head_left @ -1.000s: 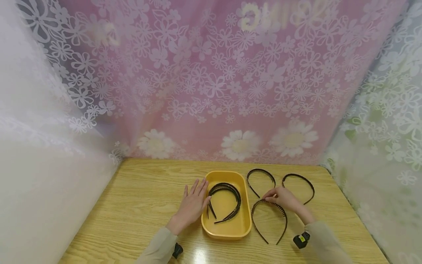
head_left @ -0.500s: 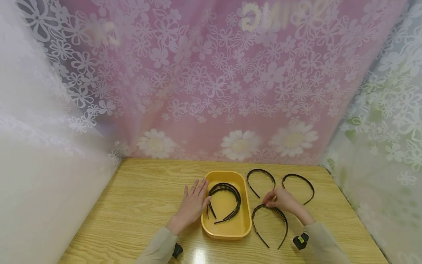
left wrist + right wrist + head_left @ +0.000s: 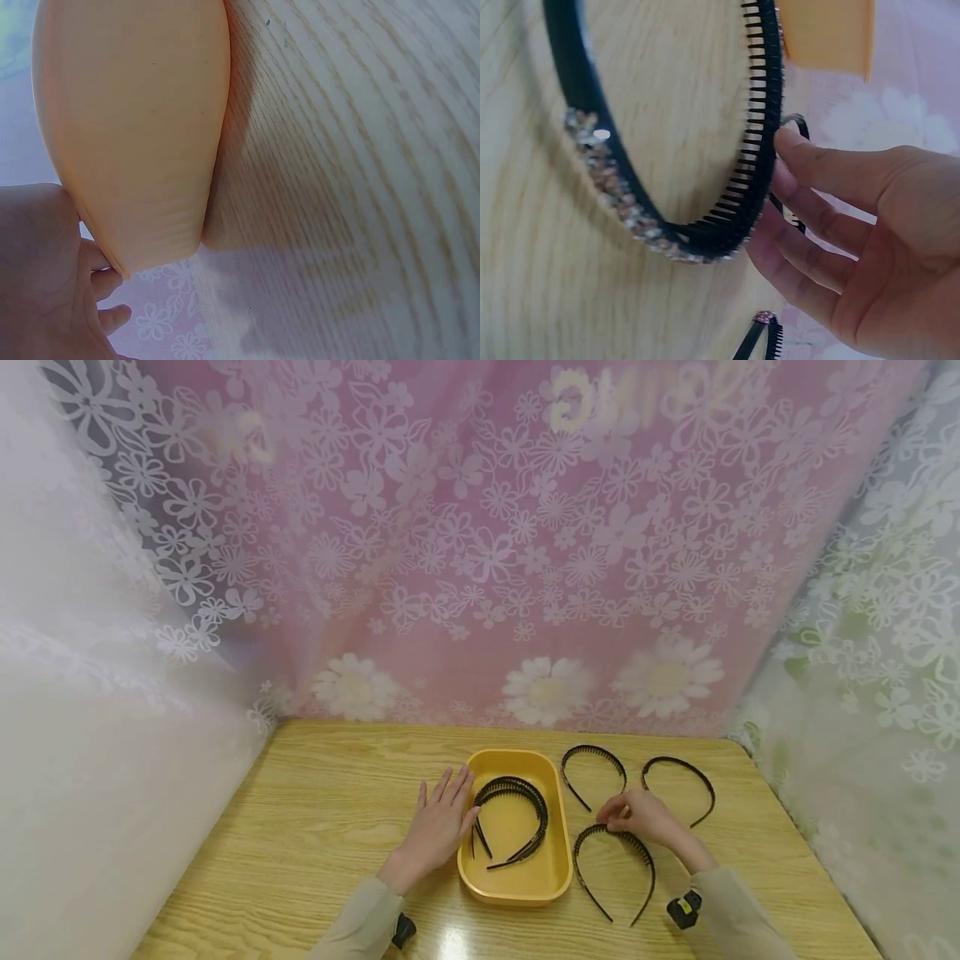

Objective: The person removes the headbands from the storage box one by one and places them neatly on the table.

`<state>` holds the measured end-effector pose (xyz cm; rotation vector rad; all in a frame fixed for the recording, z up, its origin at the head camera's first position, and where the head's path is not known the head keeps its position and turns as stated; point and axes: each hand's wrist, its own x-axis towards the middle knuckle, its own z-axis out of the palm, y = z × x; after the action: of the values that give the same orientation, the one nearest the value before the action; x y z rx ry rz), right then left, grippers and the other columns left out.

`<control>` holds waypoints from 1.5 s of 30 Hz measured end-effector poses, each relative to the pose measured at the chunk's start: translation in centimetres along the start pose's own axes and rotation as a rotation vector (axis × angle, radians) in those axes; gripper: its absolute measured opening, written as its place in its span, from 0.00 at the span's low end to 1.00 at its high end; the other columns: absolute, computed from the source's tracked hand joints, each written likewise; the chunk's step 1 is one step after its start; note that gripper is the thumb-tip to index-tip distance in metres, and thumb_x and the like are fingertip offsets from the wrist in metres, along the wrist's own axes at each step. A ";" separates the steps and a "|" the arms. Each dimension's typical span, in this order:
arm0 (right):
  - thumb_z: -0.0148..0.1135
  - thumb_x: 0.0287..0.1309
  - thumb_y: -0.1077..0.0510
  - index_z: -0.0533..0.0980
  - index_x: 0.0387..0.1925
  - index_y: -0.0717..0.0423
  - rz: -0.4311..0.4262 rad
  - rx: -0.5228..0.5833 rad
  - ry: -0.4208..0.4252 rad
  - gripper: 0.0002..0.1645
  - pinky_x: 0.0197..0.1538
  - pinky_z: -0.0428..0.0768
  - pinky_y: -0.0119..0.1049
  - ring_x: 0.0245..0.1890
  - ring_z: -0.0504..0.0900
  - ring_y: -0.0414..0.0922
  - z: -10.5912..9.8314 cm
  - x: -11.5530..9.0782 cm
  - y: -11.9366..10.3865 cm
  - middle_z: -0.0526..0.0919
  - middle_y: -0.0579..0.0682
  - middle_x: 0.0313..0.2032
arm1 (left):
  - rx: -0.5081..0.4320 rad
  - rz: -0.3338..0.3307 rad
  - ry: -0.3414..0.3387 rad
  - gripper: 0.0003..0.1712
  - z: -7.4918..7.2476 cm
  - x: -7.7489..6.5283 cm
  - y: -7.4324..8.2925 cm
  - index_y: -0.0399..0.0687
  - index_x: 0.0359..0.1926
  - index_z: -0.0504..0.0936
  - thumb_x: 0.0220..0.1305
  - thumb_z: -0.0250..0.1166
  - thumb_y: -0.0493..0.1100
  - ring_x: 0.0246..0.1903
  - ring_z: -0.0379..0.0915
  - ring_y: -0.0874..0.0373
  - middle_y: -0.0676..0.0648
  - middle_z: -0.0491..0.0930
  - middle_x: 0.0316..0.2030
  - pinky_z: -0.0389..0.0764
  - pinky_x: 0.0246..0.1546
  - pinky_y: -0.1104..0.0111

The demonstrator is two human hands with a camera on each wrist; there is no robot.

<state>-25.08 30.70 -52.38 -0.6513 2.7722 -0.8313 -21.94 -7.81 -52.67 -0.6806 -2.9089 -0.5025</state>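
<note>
- The flowered cloth (image 3: pixel 487 568) hangs behind everything, and the wooden table (image 3: pixel 337 827) carries the rest.
- The yellow tub (image 3: pixel 513 897) stands on the table between the two hands. A few black hairbands (image 3: pixel 542 817) lie in it, overlapping; I can't count them surely.
- The left hand (image 3: pixel 435 831) rests on the tub's left rim with its fingers outstretched, gripping nothing. That light touch looks enough to steady the tub; pressing harder could tip the rim.
- The right hand (image 3: pixel 643 818) pinches the held hairband (image 3: pixel 765 127) between thumb and fingers, at the top of its arch. That seems a good spot, since both legs are left free and hang evenly.
- The held hairband is just right of the tub, its ends toward the person; whether they touch the table I can't tell. Two more lie on the table beyond it, the far hairband (image 3: pixel 594 750) and the right-hand hairband (image 3: pixel 697 768), so moving with care should avoid snagging them.
- The comb teeth (image 3: pixel 756 97) line the inside of the arch and could catch on another band.
- The sparkly stones (image 3: pixel 622 191) run along the outside; a gentle pinch would spare them.
</note>
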 end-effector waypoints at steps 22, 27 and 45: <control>0.58 0.74 0.54 0.81 0.59 0.54 -0.037 0.173 0.211 0.18 0.41 0.86 0.40 0.45 0.87 0.53 -2.7 2.8 -4.8 0.85 0.57 0.53 | -0.014 0.006 0.012 0.35 0.0 -0.1 0.0 0.40 0.79 0.56 0.81 0.49 0.53 0.77 0.46 0.39 0.42 0.53 0.79 0.50 0.70 0.33; 0.57 0.74 0.56 0.80 0.59 0.56 -0.082 0.221 0.211 0.18 0.44 0.86 0.38 0.47 0.86 0.56 -2.2 4.2 -6.4 0.84 0.59 0.54 | -0.010 0.010 0.011 0.35 -0.1 -0.2 0.0 0.40 0.79 0.56 0.81 0.49 0.53 0.77 0.46 0.39 0.42 0.53 0.79 0.50 0.70 0.33; 0.54 0.76 0.58 0.78 0.61 0.63 -0.150 0.156 0.005 0.20 0.51 0.83 0.53 0.53 0.83 0.59 -0.3 9.2 -8.4 0.83 0.61 0.56 | -0.012 0.001 0.009 0.35 -0.1 -0.1 0.0 0.41 0.79 0.57 0.81 0.49 0.52 0.78 0.45 0.40 0.42 0.53 0.79 0.49 0.71 0.33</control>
<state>-30.32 20.32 -47.82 -0.8353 2.6537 -1.0672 -21.85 -7.86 -52.60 -0.6793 -2.8999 -0.5223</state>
